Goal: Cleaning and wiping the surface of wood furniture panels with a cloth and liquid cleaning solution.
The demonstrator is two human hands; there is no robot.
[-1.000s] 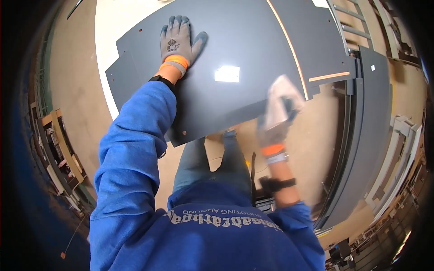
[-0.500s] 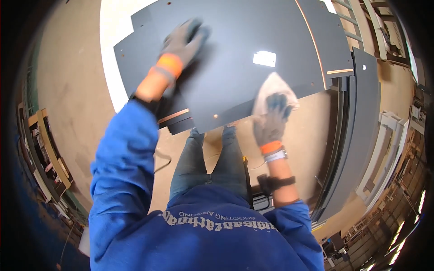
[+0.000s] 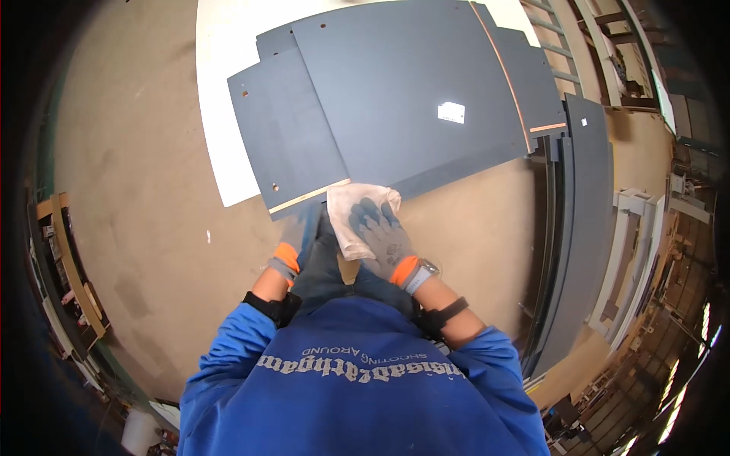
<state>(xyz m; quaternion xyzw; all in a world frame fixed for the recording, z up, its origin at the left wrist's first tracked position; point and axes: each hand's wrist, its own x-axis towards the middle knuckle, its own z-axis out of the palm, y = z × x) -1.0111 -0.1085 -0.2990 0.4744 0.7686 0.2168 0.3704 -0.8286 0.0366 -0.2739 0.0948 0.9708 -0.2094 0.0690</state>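
A pale pinkish cloth (image 3: 351, 199) is under the fingers of my gloved right hand (image 3: 382, 239), which holds it at the near edge of the dark grey panels. The large panel (image 3: 403, 76) carries a white label (image 3: 451, 113) and overlaps a smaller grey panel (image 3: 285, 125) on its left. That smaller panel shows small holes and a light strip along its near edge. My gloved left hand (image 3: 303, 232) is just below this edge, close to my thigh. Motion smears its fingers, and I cannot make out whether it touches the panel.
A white surface (image 3: 220, 163) lies beneath the panels. Long dark boards (image 3: 582, 197) stand along the right, with white frames (image 3: 627, 251) beyond them. Shelving with wooden pieces (image 3: 72, 266) is at the far left. Concrete floor (image 3: 144, 152) spreads to the left.
My left hand has come off the panel's top, down to the near edge. My right hand has moved left with the cloth. The panels appear shifted in view, showing more of the left one.
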